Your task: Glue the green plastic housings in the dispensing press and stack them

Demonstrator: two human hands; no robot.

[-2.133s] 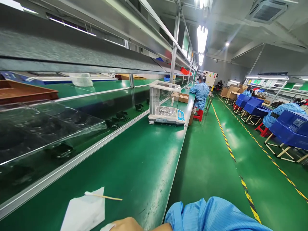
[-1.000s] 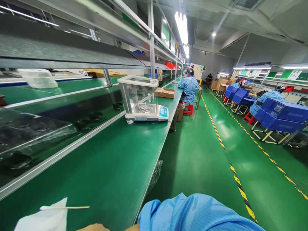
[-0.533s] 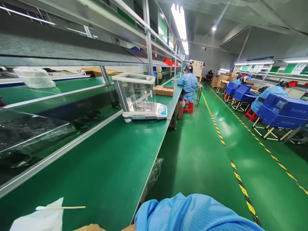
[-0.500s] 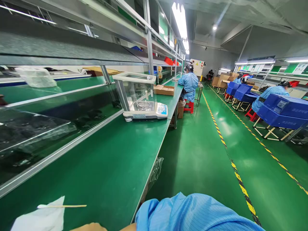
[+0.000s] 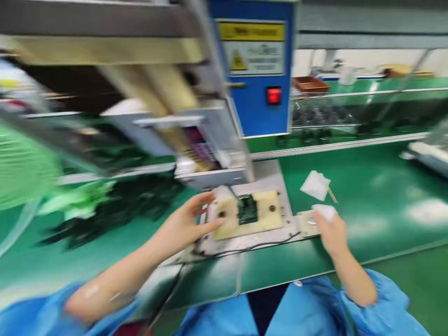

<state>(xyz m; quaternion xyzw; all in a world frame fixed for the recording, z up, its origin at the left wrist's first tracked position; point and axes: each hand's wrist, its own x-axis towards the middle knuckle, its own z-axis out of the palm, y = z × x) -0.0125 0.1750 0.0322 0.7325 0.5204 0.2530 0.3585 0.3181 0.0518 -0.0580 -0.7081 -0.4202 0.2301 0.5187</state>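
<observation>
My left hand (image 5: 191, 221) is at the left end of a cream fixture block (image 5: 268, 219), thumb and fingers apart around its edge; whether it touches is unclear in the blur. A dark green circuit board (image 5: 247, 209) sits in the middle of the block. The block rests on a pale metal base plate (image 5: 276, 179) under a press-like machine. My right hand (image 5: 332, 231) reaches over a small light block (image 5: 307, 224) at the plate's right side. White material (image 5: 325, 212) covers or lies at its fingertips, so its grip is hidden.
A blue control box (image 5: 261, 107) with a lit red switch stands above the fixture. White wipe (image 5: 315, 185) and thin stick (image 5: 332, 195) lie to the right. Black cable (image 5: 255, 246) crosses the front. Blurred dark parts (image 5: 140, 205) and a green mesh item (image 5: 24, 163) are at left.
The view has swung left from the long bench and aisle to the machine. Both hands are now over the machine's base; earlier mainly a blue sleeve showed.
</observation>
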